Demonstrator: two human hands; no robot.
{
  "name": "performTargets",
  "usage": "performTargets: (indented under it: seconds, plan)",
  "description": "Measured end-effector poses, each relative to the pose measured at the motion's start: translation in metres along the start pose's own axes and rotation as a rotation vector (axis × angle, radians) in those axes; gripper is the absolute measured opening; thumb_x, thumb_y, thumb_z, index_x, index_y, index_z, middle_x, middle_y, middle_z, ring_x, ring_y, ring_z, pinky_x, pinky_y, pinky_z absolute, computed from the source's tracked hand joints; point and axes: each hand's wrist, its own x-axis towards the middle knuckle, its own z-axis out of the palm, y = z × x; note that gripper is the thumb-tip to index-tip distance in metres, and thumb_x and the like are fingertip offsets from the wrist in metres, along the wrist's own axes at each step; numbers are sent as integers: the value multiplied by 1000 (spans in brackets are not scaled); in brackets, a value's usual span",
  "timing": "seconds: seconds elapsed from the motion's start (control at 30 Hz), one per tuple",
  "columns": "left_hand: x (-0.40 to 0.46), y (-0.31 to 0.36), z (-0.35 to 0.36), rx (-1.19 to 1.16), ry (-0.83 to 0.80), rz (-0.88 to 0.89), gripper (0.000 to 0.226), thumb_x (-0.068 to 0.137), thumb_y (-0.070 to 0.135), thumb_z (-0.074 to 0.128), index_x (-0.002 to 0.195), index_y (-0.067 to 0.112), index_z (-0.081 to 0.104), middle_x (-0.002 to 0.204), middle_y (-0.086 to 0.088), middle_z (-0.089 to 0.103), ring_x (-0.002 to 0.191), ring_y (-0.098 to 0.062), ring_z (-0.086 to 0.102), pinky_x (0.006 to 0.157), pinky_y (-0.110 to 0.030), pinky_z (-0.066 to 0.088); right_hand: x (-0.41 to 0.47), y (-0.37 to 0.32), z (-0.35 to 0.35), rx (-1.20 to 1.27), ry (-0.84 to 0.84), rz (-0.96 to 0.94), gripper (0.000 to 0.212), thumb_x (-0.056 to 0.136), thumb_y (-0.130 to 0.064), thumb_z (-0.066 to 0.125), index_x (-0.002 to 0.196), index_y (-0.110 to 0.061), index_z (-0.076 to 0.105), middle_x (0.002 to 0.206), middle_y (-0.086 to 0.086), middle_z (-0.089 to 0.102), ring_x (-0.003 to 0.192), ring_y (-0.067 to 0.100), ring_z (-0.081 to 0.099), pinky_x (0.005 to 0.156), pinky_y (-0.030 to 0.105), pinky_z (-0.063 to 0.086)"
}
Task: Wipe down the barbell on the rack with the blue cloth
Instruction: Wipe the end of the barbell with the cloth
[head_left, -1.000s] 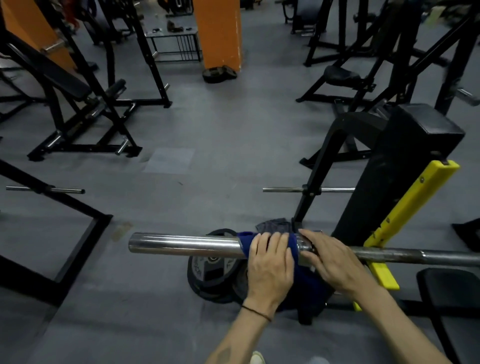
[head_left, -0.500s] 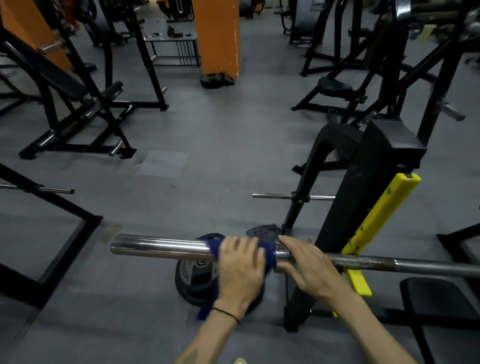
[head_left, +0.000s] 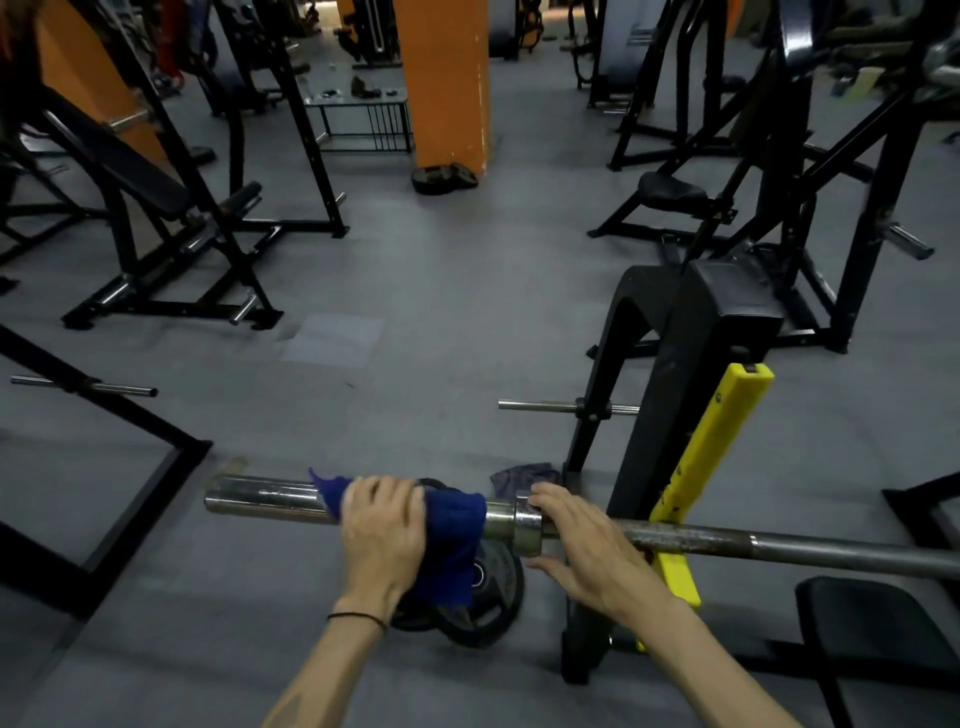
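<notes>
The barbell (head_left: 779, 548) lies across the black rack with its yellow hook (head_left: 711, 452), and its shiny sleeve (head_left: 260, 500) points left. A blue cloth (head_left: 454, 535) is draped over the sleeve and hangs down below it. My left hand (head_left: 382, 535) grips the cloth round the sleeve, fingers curled over the top. My right hand (head_left: 582, 551) holds the bar just right of the collar (head_left: 527, 525), thumb underneath and fingers over the top.
Black weight plates (head_left: 483, 603) lie on the grey floor under the sleeve, with a dark rag (head_left: 519, 478) beside the rack foot. A bench pad (head_left: 878, 629) sits at the lower right. An orange pillar (head_left: 447, 78) and several black machines stand farther off.
My left hand has slid the blue cloth leftward along the sleeve, away from the collar. My right hand keeps its hold on the bar by the collar.
</notes>
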Motion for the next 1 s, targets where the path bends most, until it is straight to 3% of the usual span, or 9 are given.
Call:
performTargets:
  seconds: [0.17,0.3,0.43,0.57,0.7,0.77,0.83,0.93,1.0]
  plan:
    - [-19,88,22,-234,-107,123,35,106,30,34,115,20,65,109,6,64,103,-16,56,111,-39,36,-4,0,-2,-7,40,-23,87,73,-29,90,143,-19,39,146,6,54,128,23,56,108,38,40]
    - [-37,49,20,-142,-158,354,46,108,29,34,150,16,45,152,0,47,143,-21,40,122,-44,25,-6,2,-1,14,12,14,77,83,-35,79,146,-20,38,152,6,51,134,25,53,111,40,39]
    - [-49,25,20,-83,-120,428,52,105,26,41,156,17,34,163,-5,33,152,-27,26,125,-46,19,-4,-2,-2,2,9,63,66,95,-47,58,150,-16,40,150,6,54,131,22,56,105,40,46]
    - [-21,53,16,-44,-127,268,45,108,33,29,139,16,58,137,0,61,129,-22,53,118,-47,32,0,-5,-3,0,31,99,64,107,-56,28,156,-16,35,140,2,58,111,17,62,89,33,46]
    - [15,73,21,54,-165,207,41,102,27,35,79,20,68,74,2,67,69,-21,59,91,-41,51,2,-4,-9,-30,-43,63,75,92,-60,54,152,-22,30,147,-1,40,118,17,53,91,34,47]
    - [20,73,20,25,-178,199,45,103,26,35,68,19,63,62,1,62,58,-22,56,75,-38,51,2,-2,-8,-22,-57,56,73,86,-56,64,144,-24,34,144,-2,43,116,21,58,88,34,48]
    - [9,71,19,15,-176,249,40,105,26,34,80,20,64,73,2,62,67,-22,56,75,-38,47,2,-2,-6,-1,-64,83,70,86,-55,67,141,-24,39,143,-4,47,114,20,59,87,30,43]
    - [-17,66,22,-108,-135,230,39,109,31,30,120,16,65,112,0,66,105,-22,58,104,-42,43,2,-3,-7,-10,-53,118,67,89,-58,60,144,-23,42,144,-5,50,117,18,57,90,26,36]
    - [-36,59,26,-122,-109,244,43,108,31,33,143,15,51,139,-4,56,132,-24,49,118,-47,32,3,-7,-9,-15,-62,149,71,93,-64,47,149,-21,41,145,-3,51,122,17,55,95,27,36]
